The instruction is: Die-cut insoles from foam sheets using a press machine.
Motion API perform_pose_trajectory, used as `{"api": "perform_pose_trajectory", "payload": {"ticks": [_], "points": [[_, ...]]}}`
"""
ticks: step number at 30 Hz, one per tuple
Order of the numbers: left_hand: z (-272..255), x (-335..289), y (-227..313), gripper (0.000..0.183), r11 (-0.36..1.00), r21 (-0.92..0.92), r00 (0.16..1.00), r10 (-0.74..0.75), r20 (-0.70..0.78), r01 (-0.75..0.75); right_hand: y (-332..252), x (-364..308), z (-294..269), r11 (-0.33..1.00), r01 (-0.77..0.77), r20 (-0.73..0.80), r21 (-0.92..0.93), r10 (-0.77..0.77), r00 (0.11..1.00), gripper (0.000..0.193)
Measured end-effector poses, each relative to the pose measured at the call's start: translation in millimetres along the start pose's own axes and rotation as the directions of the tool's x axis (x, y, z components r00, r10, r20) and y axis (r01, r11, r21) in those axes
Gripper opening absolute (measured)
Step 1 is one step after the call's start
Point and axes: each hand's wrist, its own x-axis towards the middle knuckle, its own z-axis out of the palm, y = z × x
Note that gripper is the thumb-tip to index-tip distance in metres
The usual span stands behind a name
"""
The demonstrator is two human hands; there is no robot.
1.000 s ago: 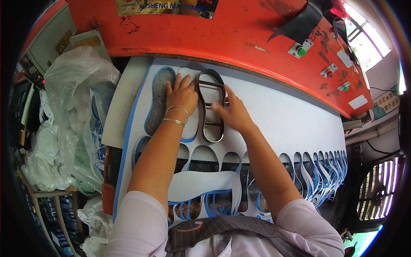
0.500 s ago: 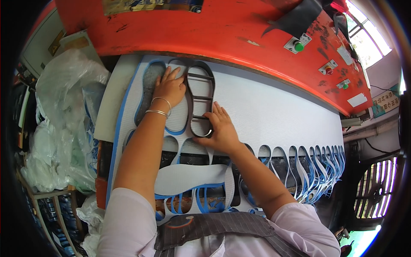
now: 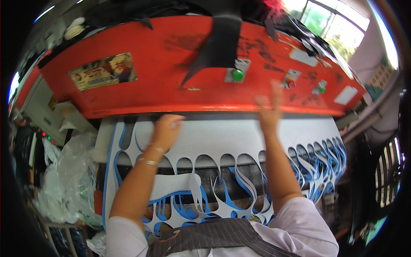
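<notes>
Plastic (image 3: 68, 171), clear and crumpled, bulges at the far left, beside the table. Next to it begins the foam sheet (image 3: 222, 132), white on top and blue along its cut edges, lying flat at the foot of the red machine (image 3: 171, 55), its far side reaching under the machine's lower edge. A picture plate (image 3: 102, 72) is fixed to the machine's left part. Two bracelets (image 3: 148, 161) ring the left wrist. The left hand (image 3: 167, 130) is over the sheet's far left part, fingers seemingly curled; blur hides whether it pinches anything or touches the foam. Nearer the body, a broad white piece (image 3: 173, 183) lies in front of a row of rounded holes. Farther right, black cloth (image 3: 218, 43) hangs down the machine beside a green button (image 3: 237, 76). The right hand (image 3: 269, 118) is raised before the red front, fingers spread, with nothing seen in them; its fingertips are near a red button (image 3: 290, 83), contact unclear. Rightmost, narrow loops of cut foam (image 3: 329, 167) crowd together.
</notes>
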Motion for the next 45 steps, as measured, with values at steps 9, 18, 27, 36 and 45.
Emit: {"api": "perform_pose_trajectory", "payload": {"ticks": [9, 18, 27, 36, 45], "points": [[77.6, 93.9, 208.5, 0.032, 0.923, -0.216, 0.946, 0.325, -0.001, -0.317, 238.2, 124.2, -202.2, 0.805, -0.549, -0.735, -0.224, 0.23, 0.638, 0.09], [77.5, 84.1, 201.7, 0.035, 0.981, -0.048, 0.981, 0.191, 0.04, -0.189, 246.5, 97.1, -236.3, 0.838, -0.326, -0.477, -0.438, 0.09, 0.874, 0.068], [2.5, -160.7, 121.0, 0.037, 0.897, 0.301, 0.888, -0.398, 0.23, 0.323, 60.1, 35.4, -202.4, 0.98, -0.184, -0.002, 0.081, 0.185, 0.983, 0.022], [10.9, -240.6, 141.0, 0.027, 0.856, 0.508, 0.987, -0.147, 0.07, 0.091, -162.7, -57.0, -56.2, 0.879, -0.046, 0.437, 0.475, -0.19, 0.879, 0.016], [-20.6, -231.4, 122.0, 0.022, 0.872, 0.489, 0.935, -0.17, 0.311, -0.004, -206.1, -63.7, 35.8, 0.912, -0.104, 0.655, 0.397, -0.203, 0.728, 0.013]]}}
